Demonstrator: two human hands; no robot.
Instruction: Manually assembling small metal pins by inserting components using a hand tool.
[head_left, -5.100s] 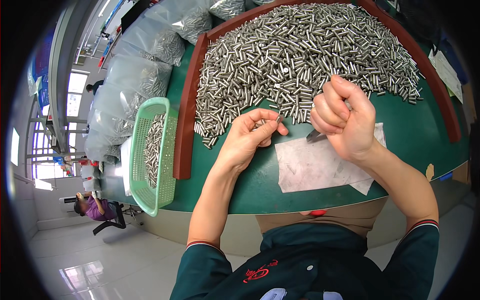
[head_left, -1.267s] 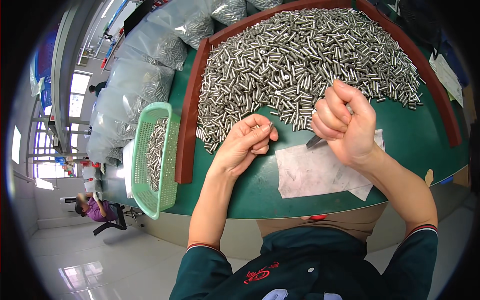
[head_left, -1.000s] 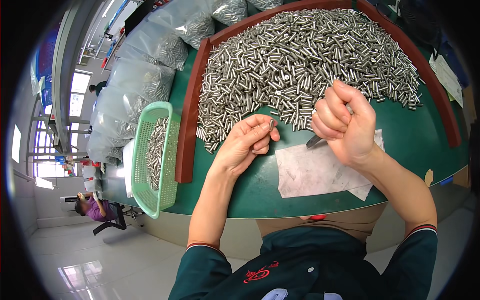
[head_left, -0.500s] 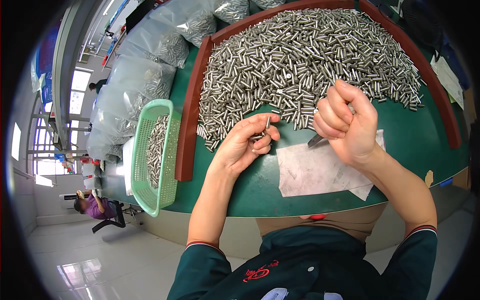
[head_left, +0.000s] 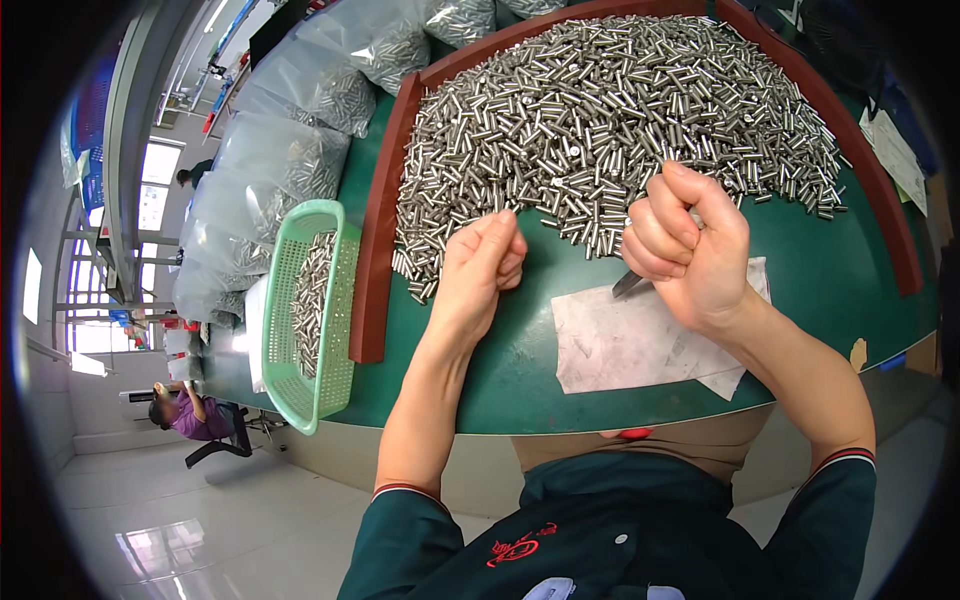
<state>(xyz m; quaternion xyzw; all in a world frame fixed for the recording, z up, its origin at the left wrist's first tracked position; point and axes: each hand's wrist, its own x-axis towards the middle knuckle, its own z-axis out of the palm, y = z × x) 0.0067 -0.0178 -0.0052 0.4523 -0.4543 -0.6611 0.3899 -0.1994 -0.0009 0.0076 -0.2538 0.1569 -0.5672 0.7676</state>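
Clenching into a fist, the right hand (head_left: 690,250) wraps its fingers tight around a slim grey metal tool (head_left: 630,284), whose tip pokes out below the hand and rests on a worn white sheet of paper (head_left: 640,340). Something small and pale shows between the thumb and forefinger at the top of the fist, but what it is cannot be told. The left hand (head_left: 480,275) sits just beside it, to the left, fingers curled in toward the palm with the fingertips pressed together; whether they pinch one of the small parts cannot be made out.

Both hands hover at the near edge of a large heap of short silver metal cylinders (head_left: 610,110), which spreads across the green tabletop (head_left: 500,370). The nearest cylinders lie just above the left knuckles and touch the top of the right fist. A dark red raised rim (head_left: 378,230) curves around the heap on the left and far sides.

Left of that rim stands a light green plastic mesh basket (head_left: 310,330), holding more of the same cylinders in a loose pile. Beyond it, clear plastic bags (head_left: 290,130) filled with cylinders are stacked along the table's far left. The white paper lies under the right wrist, near the table's front edge.
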